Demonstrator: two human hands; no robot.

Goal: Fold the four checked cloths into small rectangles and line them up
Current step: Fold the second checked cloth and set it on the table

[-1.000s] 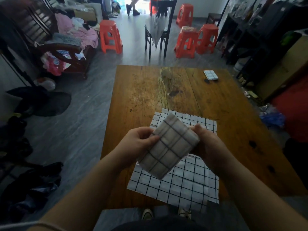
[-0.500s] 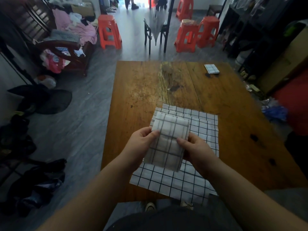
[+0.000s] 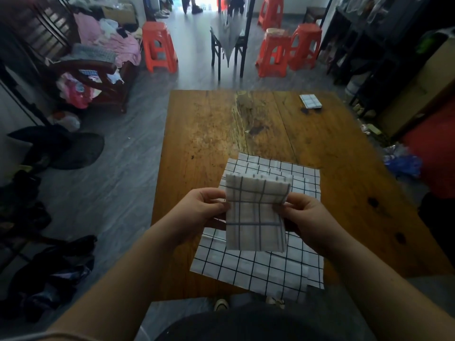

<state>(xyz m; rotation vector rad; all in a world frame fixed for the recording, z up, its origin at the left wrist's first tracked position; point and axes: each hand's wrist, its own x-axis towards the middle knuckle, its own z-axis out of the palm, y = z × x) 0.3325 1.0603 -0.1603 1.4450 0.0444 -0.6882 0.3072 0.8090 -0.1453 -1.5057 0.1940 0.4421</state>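
Cloth, checked, folded (image 3: 256, 212): held in the air above the near end of the table (image 3: 204, 134), long axis running from the table's near edge toward its far edge, layered edges uppermost.

Left hand (image 3: 204, 209): pinches the cloth's left edge. Right hand (image 3: 305, 215): pinches its right edge. Both are closed on the fabric, and neither is free.

Cloths, checked, unfolded (image 3: 258, 269): an overlapping flat pile on the table's near end, directly beneath the held piece, with one corner past the near edge. Number cannot be told.

Cloth, finished rectangle (image 3: 310, 101): at the table's far right corner, well apart from the hands.

Judgement: if the held piece is small enough, it belongs beside that rectangle. The line lies ahead and rightward, so the right hand is nearer. The reach spans most of the table's length.
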